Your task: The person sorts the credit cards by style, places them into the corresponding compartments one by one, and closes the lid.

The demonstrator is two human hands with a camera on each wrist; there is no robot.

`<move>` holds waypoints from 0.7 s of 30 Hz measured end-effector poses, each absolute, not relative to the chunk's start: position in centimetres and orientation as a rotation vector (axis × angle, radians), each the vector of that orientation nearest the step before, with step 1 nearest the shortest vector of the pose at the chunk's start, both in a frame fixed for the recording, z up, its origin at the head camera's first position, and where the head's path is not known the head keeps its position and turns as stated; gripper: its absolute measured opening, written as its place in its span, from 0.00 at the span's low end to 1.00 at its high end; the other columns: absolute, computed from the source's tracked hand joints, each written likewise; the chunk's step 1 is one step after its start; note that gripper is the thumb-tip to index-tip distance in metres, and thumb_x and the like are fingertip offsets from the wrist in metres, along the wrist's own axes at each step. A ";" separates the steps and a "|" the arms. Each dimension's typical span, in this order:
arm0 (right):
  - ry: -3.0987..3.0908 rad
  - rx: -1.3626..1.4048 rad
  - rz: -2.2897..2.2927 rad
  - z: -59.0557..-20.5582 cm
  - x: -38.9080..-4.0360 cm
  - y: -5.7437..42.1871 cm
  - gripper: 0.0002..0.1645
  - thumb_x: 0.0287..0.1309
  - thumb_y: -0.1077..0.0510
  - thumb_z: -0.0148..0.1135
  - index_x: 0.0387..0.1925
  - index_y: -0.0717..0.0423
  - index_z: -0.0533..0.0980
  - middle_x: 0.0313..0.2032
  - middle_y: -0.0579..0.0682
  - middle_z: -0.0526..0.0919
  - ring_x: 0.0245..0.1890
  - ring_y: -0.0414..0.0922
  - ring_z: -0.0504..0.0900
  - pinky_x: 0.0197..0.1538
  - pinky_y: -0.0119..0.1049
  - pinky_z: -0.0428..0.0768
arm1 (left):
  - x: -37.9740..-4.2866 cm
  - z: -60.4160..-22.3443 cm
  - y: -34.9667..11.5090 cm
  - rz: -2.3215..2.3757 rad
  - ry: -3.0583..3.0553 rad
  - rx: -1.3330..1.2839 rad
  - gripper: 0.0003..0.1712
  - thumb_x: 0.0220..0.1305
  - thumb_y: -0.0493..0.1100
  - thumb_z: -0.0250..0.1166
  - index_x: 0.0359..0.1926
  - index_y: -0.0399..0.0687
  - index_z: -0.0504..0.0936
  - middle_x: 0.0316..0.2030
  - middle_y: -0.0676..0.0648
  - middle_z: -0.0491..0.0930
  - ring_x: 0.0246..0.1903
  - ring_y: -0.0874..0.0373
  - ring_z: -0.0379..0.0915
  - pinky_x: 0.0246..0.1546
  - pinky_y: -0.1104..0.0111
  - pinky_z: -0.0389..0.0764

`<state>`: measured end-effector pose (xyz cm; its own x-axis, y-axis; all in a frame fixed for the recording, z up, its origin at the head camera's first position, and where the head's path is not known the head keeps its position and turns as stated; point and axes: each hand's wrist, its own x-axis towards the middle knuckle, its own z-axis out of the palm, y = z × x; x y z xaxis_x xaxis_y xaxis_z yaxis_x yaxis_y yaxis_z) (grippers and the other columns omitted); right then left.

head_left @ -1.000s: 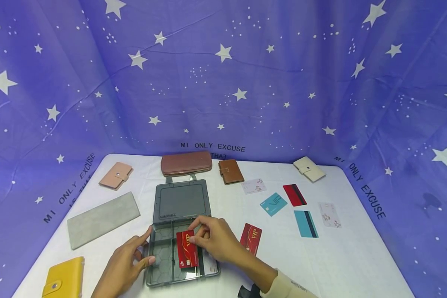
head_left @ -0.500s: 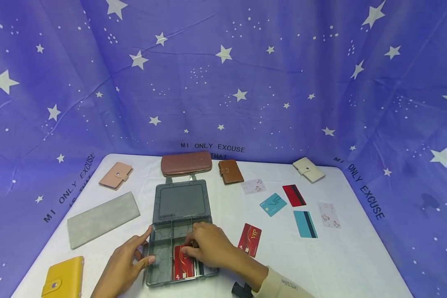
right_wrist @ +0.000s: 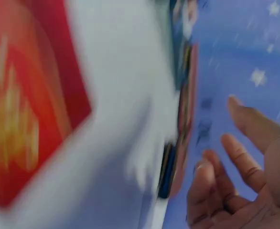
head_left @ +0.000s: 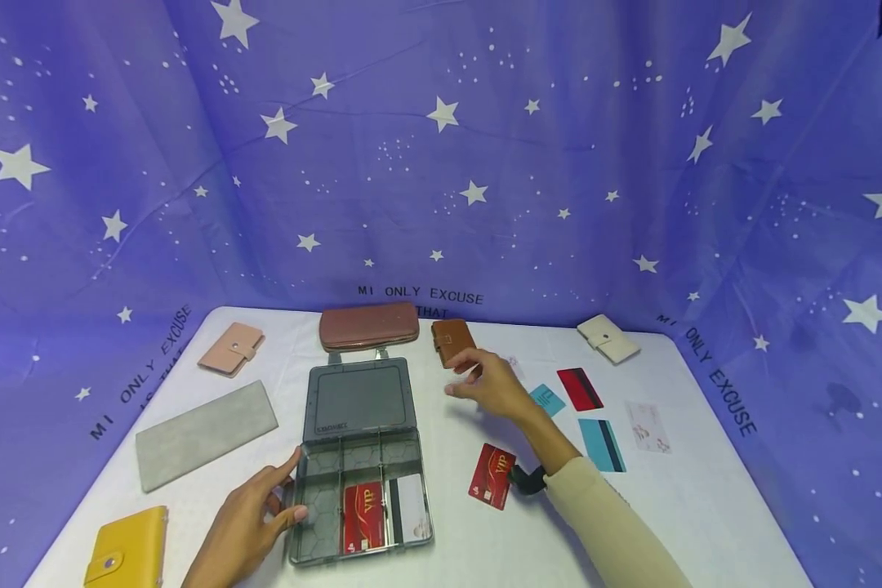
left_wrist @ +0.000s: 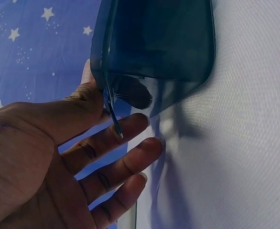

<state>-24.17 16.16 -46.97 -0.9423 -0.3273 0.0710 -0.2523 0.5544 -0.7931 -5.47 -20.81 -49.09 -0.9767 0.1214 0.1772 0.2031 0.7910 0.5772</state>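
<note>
A grey see-through box [head_left: 319, 527] lies with its lid [head_left: 360, 396] folded back. My left hand [head_left: 246, 518] pinches its left side between thumb and forefinger; the left wrist view shows the other fingers spread below. In the middle compartment lies a red VIP card [head_left: 363, 516], and to its right a white card [head_left: 412, 508] with a black stripe. My right hand [head_left: 492, 384], holding nothing, hovers over the table near a brown wallet [head_left: 448, 339]. It partly hides a teal card [head_left: 547, 400] and a pale card [head_left: 516, 367]. Another red VIP card [head_left: 491, 476] lies below its wrist.
Farther right lie a red striped card [head_left: 580, 389], a teal striped card [head_left: 601, 445], a pale patterned card [head_left: 648, 427] and a cream wallet [head_left: 608, 338]. A burgundy wallet [head_left: 369, 325] sits behind the lid; pink [head_left: 230, 349], grey [head_left: 206, 435] and yellow [head_left: 126, 547] wallets are at left.
The red VIP card went down into the middle compartment and my right hand let it go. That hand has moved up and right, away from the box; the left hand stayed.
</note>
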 end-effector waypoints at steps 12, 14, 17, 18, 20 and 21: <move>2.901 -0.197 -0.943 -49.0 -27.3 21.3 0.32 0.47 0.57 0.79 0.55 0.58 0.78 0.53 0.61 0.69 0.50 0.53 0.69 0.61 0.53 0.70 | -5.6 -49.1 -20.7 -0.974 -2.916 -0.193 0.45 0.50 0.44 0.78 0.71 0.53 0.71 0.37 0.59 0.78 0.27 0.74 0.66 0.29 0.73 0.68; 2.911 -0.171 -0.924 -49.0 -27.3 21.3 0.29 0.46 0.56 0.80 0.50 0.58 0.79 0.51 0.59 0.69 0.49 0.53 0.69 0.60 0.52 0.70 | -5.6 -49.1 -20.7 -0.976 -2.923 -0.185 0.46 0.50 0.45 0.77 0.71 0.53 0.70 0.38 0.59 0.78 0.27 0.74 0.66 0.29 0.73 0.68; 2.931 -0.194 -0.860 -49.0 -27.1 20.9 0.27 0.42 0.55 0.82 0.43 0.56 0.78 0.45 0.55 0.71 0.45 0.50 0.71 0.55 0.49 0.72 | -5.6 -49.0 -20.7 -0.979 -2.929 -0.176 0.46 0.50 0.45 0.77 0.71 0.53 0.70 0.38 0.59 0.78 0.27 0.74 0.66 0.29 0.73 0.68; 2.934 -0.218 -0.838 -48.9 -27.0 20.8 0.27 0.41 0.55 0.83 0.41 0.55 0.77 0.43 0.54 0.72 0.43 0.50 0.72 0.52 0.48 0.72 | -5.6 -49.0 -20.6 -0.978 -2.930 -0.175 0.46 0.50 0.45 0.77 0.71 0.54 0.70 0.38 0.59 0.78 0.27 0.74 0.66 0.29 0.73 0.68; 2.937 -0.281 -0.807 -48.6 -26.5 20.3 0.25 0.40 0.55 0.83 0.38 0.53 0.77 0.38 0.52 0.75 0.39 0.47 0.72 0.45 0.44 0.72 | -5.6 -48.9 -20.7 -0.975 -2.931 -0.172 0.46 0.50 0.46 0.77 0.71 0.54 0.70 0.37 0.59 0.78 0.27 0.74 0.66 0.29 0.73 0.68; 2.941 -0.324 -0.798 -48.4 -26.2 20.0 0.23 0.41 0.55 0.83 0.37 0.51 0.77 0.36 0.50 0.76 0.37 0.46 0.73 0.42 0.43 0.72 | -5.6 -48.9 -20.7 -0.973 -2.931 -0.173 0.46 0.50 0.46 0.77 0.71 0.54 0.70 0.37 0.59 0.78 0.27 0.74 0.66 0.29 0.73 0.68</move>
